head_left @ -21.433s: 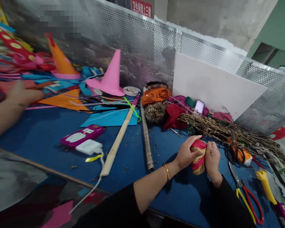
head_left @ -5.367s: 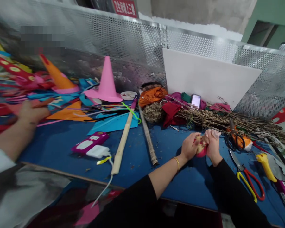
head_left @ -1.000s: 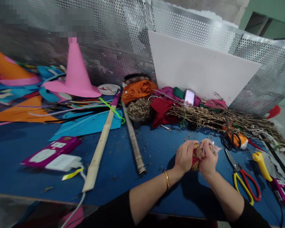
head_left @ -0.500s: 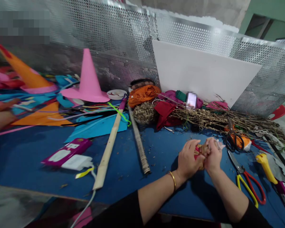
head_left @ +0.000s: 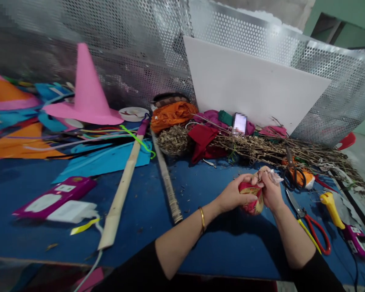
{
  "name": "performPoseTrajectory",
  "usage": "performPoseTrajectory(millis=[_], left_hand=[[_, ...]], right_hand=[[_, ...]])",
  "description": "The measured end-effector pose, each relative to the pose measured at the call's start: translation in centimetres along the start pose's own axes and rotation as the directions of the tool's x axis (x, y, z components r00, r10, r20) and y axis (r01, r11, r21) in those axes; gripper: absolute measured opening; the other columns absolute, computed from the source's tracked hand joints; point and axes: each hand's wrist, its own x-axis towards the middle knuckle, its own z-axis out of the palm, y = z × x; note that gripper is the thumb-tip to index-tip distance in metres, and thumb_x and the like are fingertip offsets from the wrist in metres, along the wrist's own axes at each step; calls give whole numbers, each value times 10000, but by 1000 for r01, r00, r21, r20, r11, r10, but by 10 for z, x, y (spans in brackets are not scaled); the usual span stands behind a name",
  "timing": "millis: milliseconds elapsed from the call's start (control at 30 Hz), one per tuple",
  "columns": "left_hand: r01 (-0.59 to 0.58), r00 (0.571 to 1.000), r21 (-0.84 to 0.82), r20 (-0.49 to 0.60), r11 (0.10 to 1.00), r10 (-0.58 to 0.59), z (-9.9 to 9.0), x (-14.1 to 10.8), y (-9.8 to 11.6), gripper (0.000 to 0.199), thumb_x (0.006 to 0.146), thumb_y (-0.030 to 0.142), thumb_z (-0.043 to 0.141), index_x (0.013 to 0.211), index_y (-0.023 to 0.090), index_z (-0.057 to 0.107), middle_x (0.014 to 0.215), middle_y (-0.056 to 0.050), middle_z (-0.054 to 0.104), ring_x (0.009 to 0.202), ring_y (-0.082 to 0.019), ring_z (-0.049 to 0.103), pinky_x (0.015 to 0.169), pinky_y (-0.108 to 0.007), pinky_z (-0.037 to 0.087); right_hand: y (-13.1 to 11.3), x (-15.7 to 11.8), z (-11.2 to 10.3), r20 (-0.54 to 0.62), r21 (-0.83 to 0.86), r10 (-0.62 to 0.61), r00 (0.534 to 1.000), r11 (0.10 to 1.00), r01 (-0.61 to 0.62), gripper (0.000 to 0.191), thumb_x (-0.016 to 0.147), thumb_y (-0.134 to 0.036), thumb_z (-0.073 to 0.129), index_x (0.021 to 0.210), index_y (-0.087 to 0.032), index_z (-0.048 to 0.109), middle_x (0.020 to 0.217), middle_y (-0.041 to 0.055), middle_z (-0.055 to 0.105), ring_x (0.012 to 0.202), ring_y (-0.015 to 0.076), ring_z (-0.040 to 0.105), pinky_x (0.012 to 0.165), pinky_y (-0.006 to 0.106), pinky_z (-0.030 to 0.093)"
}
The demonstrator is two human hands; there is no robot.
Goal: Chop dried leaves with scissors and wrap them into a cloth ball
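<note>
A rounded red and tan bundle (head_left: 252,199) is held above the blue table at right of centre. Fingers and thumb of my left hand (head_left: 237,192), with a gold bracelet at the wrist, wrap round its left side. My right hand (head_left: 270,190) grips its gathered upper end, and a whitish, clear tip (head_left: 276,177) sticks out past the fingers. What the bundle is made of cannot be told. Just right of my right hand lie dark-handled scissors (head_left: 295,172) and shears (head_left: 314,231) with red and yellow handles.
Dried stems (head_left: 258,148) stretch along the back, before a white board (head_left: 252,85). A wooden stick (head_left: 121,194), a string-wrapped stick (head_left: 167,184), a purple power strip (head_left: 57,196), a pink cone hat (head_left: 86,89) and a yellow glue gun (head_left: 332,209) are on the blue table (head_left: 200,243).
My left hand has turned and shifted its hold, so more of the red bundle shows. The view has swung slightly right; the other person's hand at the far left has left the picture.
</note>
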Motion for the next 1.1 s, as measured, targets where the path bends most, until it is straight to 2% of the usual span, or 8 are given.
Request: performPoseTrajectory(millis=[100,167,233,300,467,667,900,1100], left_hand=[[52,995,2,88,999,-52,1,-2,-2,907,636,353,775,1408,175,333,1197,-116,618,1038,-261,618,907,-402,491],[5,1000,182,11,983,-7,5,-4,-1,917,650,412,759,1425,184,325,1232,-131,595,1077,-280,597,933,-431,478],[-109,987,449,-59,887,151,10,-7,0,884,646,505,742,1397,199,388,1307,-144,539,1181,-310,524,1033,-493,389],[-252,942,643,-7,723,335,16,-10,1,883,627,605,714,1360,197,441,1357,-150,494,1265,-328,438,1115,-536,256],[-436,837,734,118,520,534,26,-9,-5,816,689,636,641,1314,145,456,1299,-165,534,1262,-317,439,1116,-507,279],[-406,796,793,62,454,603,26,-4,-9,297,769,409,573,946,174,609,922,-121,627,949,-267,575,891,-444,456],[-340,819,843,48,417,572,18,4,-9,230,785,419,516,747,200,576,746,-84,569,749,-220,525,708,-366,449],[-355,799,714,-105,604,593,14,-5,5,156,789,344,529,745,196,545,731,-53,564,723,-188,523,681,-321,436]], right_hand=[[-4,-4,0,13,20,53,999,998,-53,354,758,-497,675,673,-208,489,424,-118,324,348,48,273,400,187,317],[-5,-3,1,-69,57,34,997,998,-30,349,759,-473,678,660,-208,474,403,-140,245,326,32,191,395,186,326],[-3,0,0,-173,100,-5,985,995,22,357,743,-463,692,645,-205,465,400,-141,251,323,28,183,394,186,335],[-2,4,-3,-272,147,-23,962,987,65,380,729,-476,700,633,-199,457,401,-135,268,325,25,187,362,165,275],[2,12,-10,-404,234,38,914,970,63,435,744,-548,667,634,-201,427,390,-139,273,315,27,186,351,171,236],[10,10,-8,-374,236,106,921,972,-16,452,759,-586,624,634,-217,394,370,-150,263,289,35,194,406,214,335],[12,9,-2,-355,261,131,926,965,-37,446,753,-568,634,635,-216,388,376,-148,265,301,38,195,405,213,314],[6,-2,14,-287,262,77,955,965,1,424,716,-496,706,652,-216,394,421,-136,299,356,47,280,474,220,383]])
